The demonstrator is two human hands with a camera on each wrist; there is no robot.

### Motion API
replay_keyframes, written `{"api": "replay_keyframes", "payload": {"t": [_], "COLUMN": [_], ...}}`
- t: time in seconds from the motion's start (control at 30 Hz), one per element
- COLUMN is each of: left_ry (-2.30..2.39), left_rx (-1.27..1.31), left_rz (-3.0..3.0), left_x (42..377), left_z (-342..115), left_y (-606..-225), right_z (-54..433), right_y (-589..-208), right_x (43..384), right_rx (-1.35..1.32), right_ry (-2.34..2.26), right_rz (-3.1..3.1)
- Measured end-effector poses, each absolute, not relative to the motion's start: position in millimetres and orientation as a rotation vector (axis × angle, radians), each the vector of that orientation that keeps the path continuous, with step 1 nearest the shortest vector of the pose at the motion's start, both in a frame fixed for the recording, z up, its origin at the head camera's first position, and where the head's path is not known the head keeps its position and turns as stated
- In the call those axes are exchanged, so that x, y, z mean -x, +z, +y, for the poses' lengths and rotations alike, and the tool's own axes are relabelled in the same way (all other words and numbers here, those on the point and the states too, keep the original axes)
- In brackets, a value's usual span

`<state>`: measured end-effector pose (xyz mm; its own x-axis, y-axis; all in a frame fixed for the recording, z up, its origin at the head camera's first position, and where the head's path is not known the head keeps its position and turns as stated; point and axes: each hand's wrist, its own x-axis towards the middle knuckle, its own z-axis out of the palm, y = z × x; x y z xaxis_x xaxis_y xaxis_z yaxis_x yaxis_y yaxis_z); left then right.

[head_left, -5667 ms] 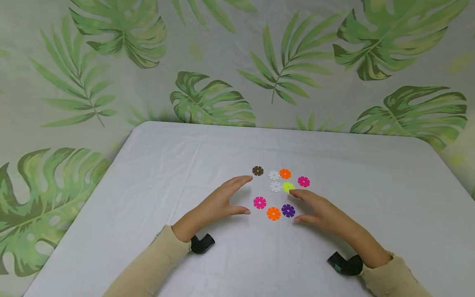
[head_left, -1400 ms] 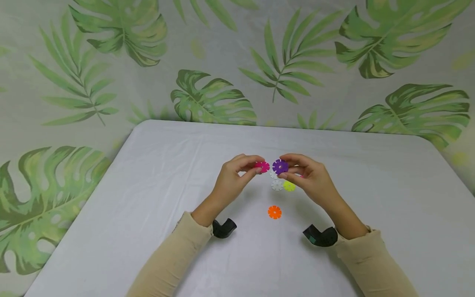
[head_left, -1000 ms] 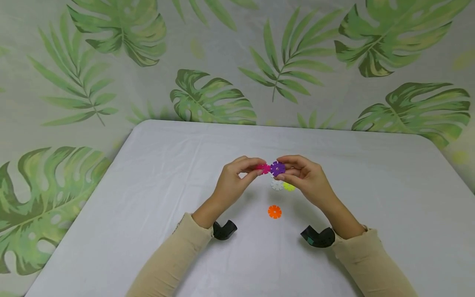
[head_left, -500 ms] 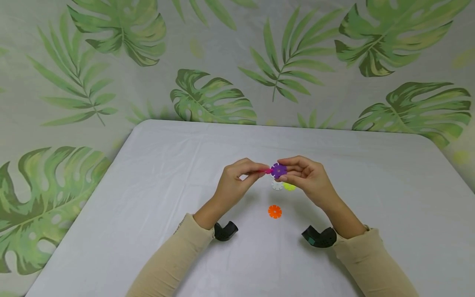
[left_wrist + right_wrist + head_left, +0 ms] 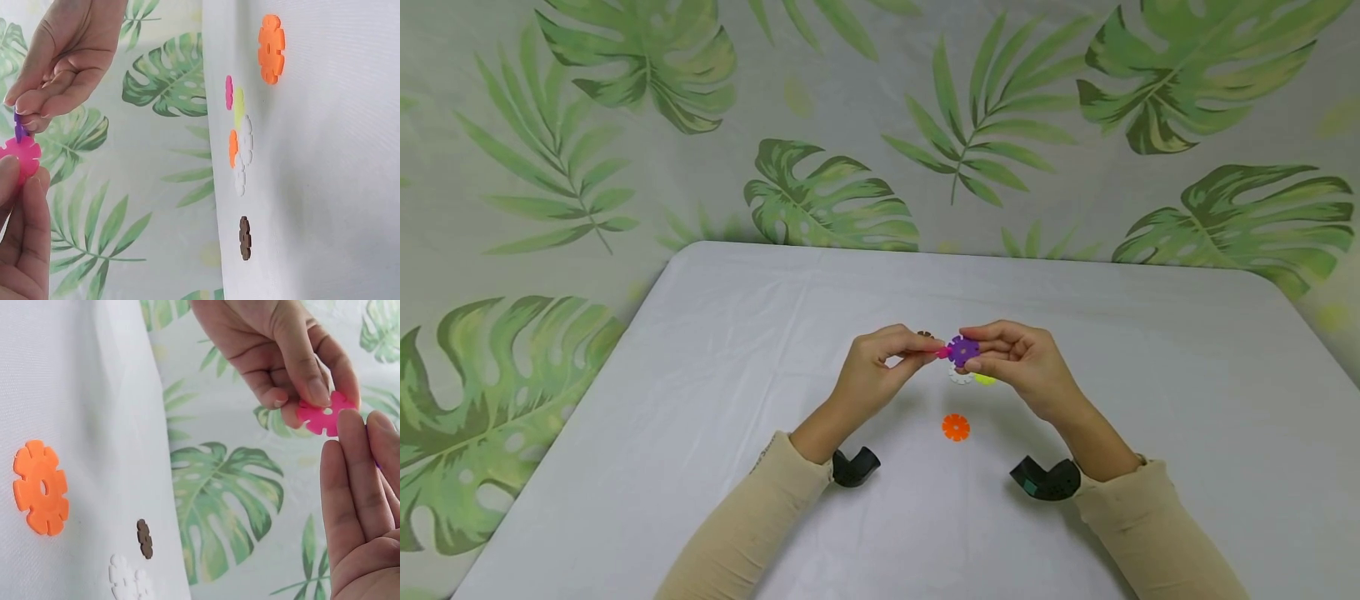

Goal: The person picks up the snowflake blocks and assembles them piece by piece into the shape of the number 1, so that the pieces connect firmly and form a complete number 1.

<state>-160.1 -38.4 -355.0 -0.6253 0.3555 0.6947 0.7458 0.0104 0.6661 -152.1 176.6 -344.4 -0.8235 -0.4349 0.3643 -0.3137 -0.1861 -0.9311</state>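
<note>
Above the white table, my left hand (image 5: 880,362) pinches a pink notched disc (image 5: 942,352) between thumb and fingers. My right hand (image 5: 1030,362) grips a purple notched disc (image 5: 963,350) by its right side. The two discs meet at their rims; in the left wrist view the purple disc (image 5: 20,128) stands edge-on against the flat pink disc (image 5: 22,156), at right angles to it. Fingers cover part of both. Seen from the right wrist, the pink disc (image 5: 322,419) shows its centre hole and slots, while the purple one is almost wholly hidden behind my right fingers.
An orange disc (image 5: 956,427) lies on the table (image 5: 775,350) nearer me, below the hands. Farther back lie white discs (image 5: 247,140), a yellow one (image 5: 239,107), another orange one (image 5: 233,149), another pink one (image 5: 229,92) and a brown one (image 5: 245,239). A leaf-patterned cloth hangs behind.
Both hands, earlier held over the table with nothing in them, have lifted the pink and purple discs. The discs have come together, and the pink one has turned edge-on to the head camera.
</note>
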Motion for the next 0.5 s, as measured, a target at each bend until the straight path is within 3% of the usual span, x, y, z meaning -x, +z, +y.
{"api": "replay_keyframes", "payload": {"t": [0.5], "left_ry": [-1.616], "left_rx": [1.156], "left_rz": [-1.958], "left_x": [159.2], "left_z": [-38.7], "left_y": [-354.4], "right_z": [172.8], "right_y": [-350.2], "right_x": [151.2], "right_rx": [0.756], "right_ry": [-2.206], "right_rz": [1.894]}}
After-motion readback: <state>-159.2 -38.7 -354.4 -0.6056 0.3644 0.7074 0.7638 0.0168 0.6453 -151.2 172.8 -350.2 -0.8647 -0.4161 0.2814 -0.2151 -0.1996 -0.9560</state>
